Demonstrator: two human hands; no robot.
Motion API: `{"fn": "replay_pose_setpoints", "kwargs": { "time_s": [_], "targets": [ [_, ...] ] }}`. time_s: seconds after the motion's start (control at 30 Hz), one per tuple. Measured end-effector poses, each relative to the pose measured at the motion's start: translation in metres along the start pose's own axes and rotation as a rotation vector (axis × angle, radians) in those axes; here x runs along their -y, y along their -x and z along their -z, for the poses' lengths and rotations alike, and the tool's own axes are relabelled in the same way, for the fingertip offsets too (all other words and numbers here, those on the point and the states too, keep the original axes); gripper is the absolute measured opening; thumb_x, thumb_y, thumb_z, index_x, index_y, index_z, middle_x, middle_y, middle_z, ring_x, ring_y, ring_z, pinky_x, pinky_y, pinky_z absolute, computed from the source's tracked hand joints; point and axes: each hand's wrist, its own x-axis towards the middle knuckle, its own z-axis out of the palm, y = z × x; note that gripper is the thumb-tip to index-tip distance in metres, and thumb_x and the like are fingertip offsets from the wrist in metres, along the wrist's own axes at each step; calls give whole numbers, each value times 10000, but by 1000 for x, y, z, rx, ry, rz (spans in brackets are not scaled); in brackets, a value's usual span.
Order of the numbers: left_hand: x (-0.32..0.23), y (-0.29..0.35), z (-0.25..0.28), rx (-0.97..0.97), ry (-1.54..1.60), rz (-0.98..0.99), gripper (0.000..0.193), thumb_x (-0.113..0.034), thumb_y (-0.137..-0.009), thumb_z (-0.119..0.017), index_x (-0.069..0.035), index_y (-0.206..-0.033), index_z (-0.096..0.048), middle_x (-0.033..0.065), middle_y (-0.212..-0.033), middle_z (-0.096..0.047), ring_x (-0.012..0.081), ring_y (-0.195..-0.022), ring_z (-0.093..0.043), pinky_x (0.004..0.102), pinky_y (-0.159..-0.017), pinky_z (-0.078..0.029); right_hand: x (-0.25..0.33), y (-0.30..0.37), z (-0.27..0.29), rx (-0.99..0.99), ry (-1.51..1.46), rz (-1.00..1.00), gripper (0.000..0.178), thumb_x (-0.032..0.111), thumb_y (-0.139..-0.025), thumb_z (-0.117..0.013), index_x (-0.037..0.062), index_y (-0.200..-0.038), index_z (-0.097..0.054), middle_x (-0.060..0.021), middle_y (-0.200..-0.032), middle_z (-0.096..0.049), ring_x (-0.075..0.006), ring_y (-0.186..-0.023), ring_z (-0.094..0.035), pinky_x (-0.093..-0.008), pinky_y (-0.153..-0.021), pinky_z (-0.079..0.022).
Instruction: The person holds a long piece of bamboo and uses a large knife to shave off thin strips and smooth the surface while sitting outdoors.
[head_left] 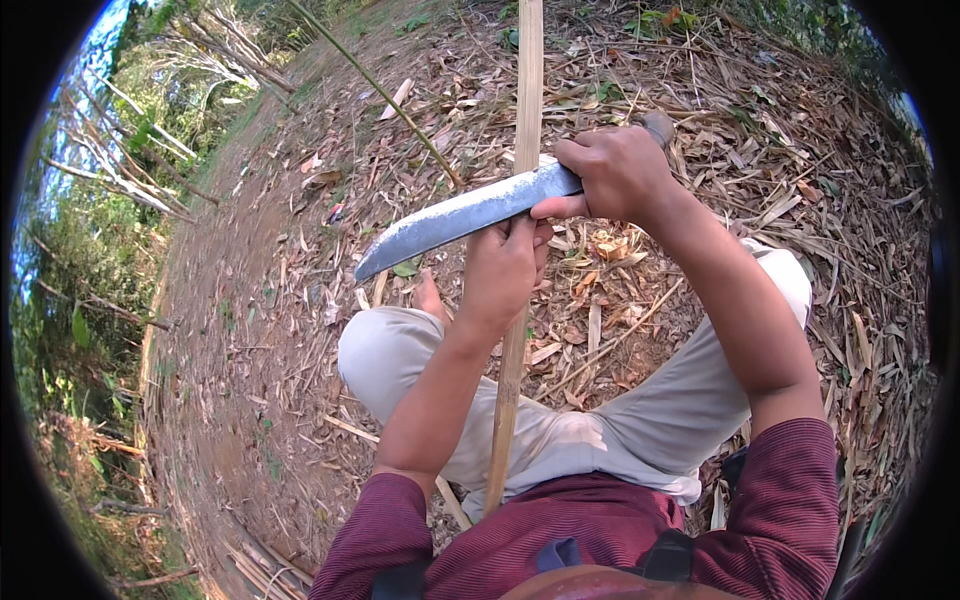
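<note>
Just above the middle of the frame, the right hand (622,172) is wrapping its grip firmly around the handle (658,128) of a large knife (450,220), whose broad grey blade is slanting down toward the left. The blade is crossing in front of a pale wooden strip (530,80), which is running from the top edge down to the lap at lower middle. Just under the blade, the left hand (500,268) is curling its grip around that strip. Light trousers (650,410) are showing on both sides of the strip, and a maroon shirt (570,510) is spanning the bottom. Dry leaves (780,150) are littering the ground, while a green stem (385,95) is slanting across the upper left.
</note>
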Motion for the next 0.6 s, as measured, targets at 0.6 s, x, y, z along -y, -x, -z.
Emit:
{"fn": "replay_pose_setpoints", "kwargs": {
  "time_s": [0.6],
  "targets": [
    [-6,27,20,59,22,36,275,-307,-1069,-435,-86,-921,-505,-65,-649,-368,-1,-454,-282,180,-378,-195,-66,1,27,446,172,-343,845,816,-839,-429,2,-790,-649,-119,-701,-674,-286,-611,-675,-408,-584,-544]
  ]
}}
